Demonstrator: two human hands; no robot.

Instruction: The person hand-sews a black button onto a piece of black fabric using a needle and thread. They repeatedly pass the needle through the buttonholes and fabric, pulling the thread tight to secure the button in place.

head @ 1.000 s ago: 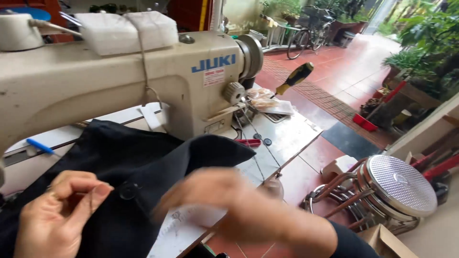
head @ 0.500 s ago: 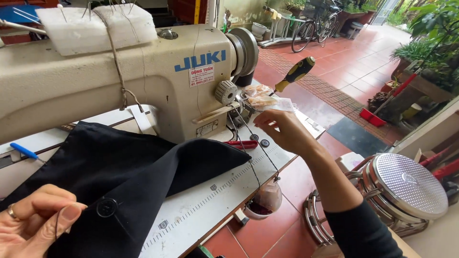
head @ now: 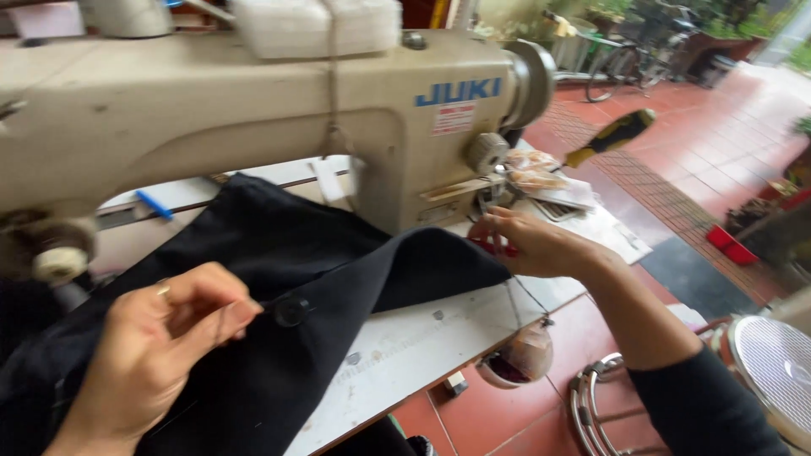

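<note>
**Ana:** Cream-coloured metal fills the top of the view: the sewing machine (head: pixel 253 127) stands along the back of the counter (head: pixel 422 338), handwheel at its right end, a white block tied on top with string.

**Ben:** And below it, the next biggest thing?

**Ana:** Black cloth (head: pixel 279 279), a garment spread over the counter from the machine's base down to the near edge, one fold lifted towards the right. A single black button (head: pixel 291 312) sits on it near the middle.

**Ben:** Hands, then. Left first.

**Ana:** Left hand (head: pixel 160 355) is low on the left, resting on the cloth. Fingers (head: pixel 228 317) curled nearly closed, thumb and forefinger pinched together just beside the button, almost touching it. A thin dark thread runs down from that pinch. A ring shows on one finger.

**Ben:** Is there a needle in the pinch?

**Ana:** Too fine to tell. Right hand (head: pixel 541 245) is well apart, reached out to the counter under the machine's right end. Its fingers are bent close together over something small and red (head: pixel 498 247), touching it; whether they grip it I cannot tell.

**Ben:** Smaller bits?

**Ana:** A thread hangs below that hand towards a small pouch (head: pixel 524 359) dangling off the counter's edge. A blue marker (head: pixel 154 205) lies behind the cloth on the left. A yellow-and-black handle (head: pixel 612 135) sticks up beyond the handwheel.
</note>
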